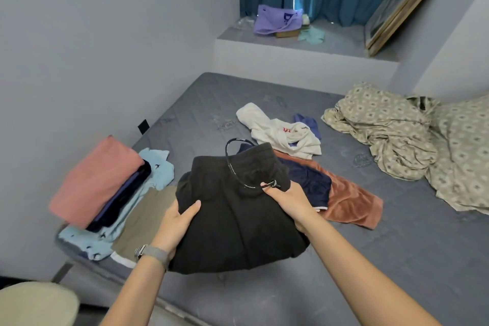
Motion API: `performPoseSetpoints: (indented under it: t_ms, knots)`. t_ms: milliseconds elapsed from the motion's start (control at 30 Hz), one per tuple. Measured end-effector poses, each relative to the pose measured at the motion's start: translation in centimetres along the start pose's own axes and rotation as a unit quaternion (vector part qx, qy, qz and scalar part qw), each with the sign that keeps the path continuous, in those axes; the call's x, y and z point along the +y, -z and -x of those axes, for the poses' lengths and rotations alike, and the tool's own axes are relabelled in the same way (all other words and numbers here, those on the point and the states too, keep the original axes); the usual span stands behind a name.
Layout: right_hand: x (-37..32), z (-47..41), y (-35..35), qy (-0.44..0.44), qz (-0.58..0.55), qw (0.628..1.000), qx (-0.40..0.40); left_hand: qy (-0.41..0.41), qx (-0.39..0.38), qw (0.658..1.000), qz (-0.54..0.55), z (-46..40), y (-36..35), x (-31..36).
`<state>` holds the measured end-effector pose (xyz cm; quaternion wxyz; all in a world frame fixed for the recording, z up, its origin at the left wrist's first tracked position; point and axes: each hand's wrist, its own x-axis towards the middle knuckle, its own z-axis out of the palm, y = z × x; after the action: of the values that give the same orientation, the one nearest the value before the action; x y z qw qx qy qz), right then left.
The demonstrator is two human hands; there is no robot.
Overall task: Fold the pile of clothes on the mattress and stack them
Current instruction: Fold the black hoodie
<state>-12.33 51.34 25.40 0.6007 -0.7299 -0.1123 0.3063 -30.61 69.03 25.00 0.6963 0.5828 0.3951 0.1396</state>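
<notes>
A folded pair of black drawstring shorts [232, 209] is held just above the grey mattress [397, 246]. My left hand [177, 225] grips its left edge, thumb on top. My right hand [288, 201] grips its right side beside the drawstring. To the left lies a stack of folded clothes [98, 182]: a pink piece on top, dark pieces under it, a light blue printed one at the bottom. A khaki piece [143, 222] lies beside the stack. Behind the shorts lie loose clothes: a navy garment [309, 180], a rust-coloured one [352, 201] and a white shirt [280, 132].
A crumpled patterned sheet [383, 130] and a pillow [465, 151] fill the mattress's right side. A ledge [317, 45] behind holds a purple bag [275, 20], and a frame [404, 5] leans there by blue curtains. Walls close in on the left and right.
</notes>
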Motion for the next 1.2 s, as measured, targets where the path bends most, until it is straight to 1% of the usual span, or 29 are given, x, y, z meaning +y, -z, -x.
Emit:
performPoseSetpoints:
  t_ms: [233,433,633,800,933,1000,1067,1133,1200]
  knots:
    - [-2.3,-3.1,-11.5,-0.012,0.003,1.0,-0.005,-0.017,-0.013,0.999,-0.033,-4.8,11.2,2.9]
    - [-4.3,-5.6,-20.6,-0.025,-0.013,0.999,-0.017,-0.016,0.005,0.999,-0.046,-9.4,19.4,4.1]
    - [-3.7,-8.6,-26.9,-0.054,-0.034,0.998,-0.006,0.012,0.006,0.997,-0.073,-14.5,24.8,3.8]
    - [-1.0,-10.8,-29.8,-0.106,-0.042,0.994,-0.003,0.037,-0.029,0.99,-0.131,-18.8,27.0,2.5]
    - [3.0,-12.0,-31.0,-0.16,-0.064,0.985,-0.009,0.037,-0.064,0.975,-0.211,-22.0,27.7,0.6]
    - [5.6,-12.1,-31.4,-0.195,-0.079,0.978,-0.006,0.026,-0.09,0.957,-0.274,-23.2,28.3,-1.2]
    - [8.3,-11.6,-31.8,-0.226,-0.085,0.971,0.006,0.046,-0.112,0.934,-0.337,-23.9,28.9,-3.3]
    - [10.6,-11.0,-32.3,-0.247,-0.096,0.964,0.019,0.078,-0.132,0.913,-0.378,-24.3,29.3,-4.7]
    - [12.2,-10.5,-33.0,-0.259,-0.119,0.958,0.029,0.076,-0.139,0.902,-0.402,-24.8,29.5,-5.5]
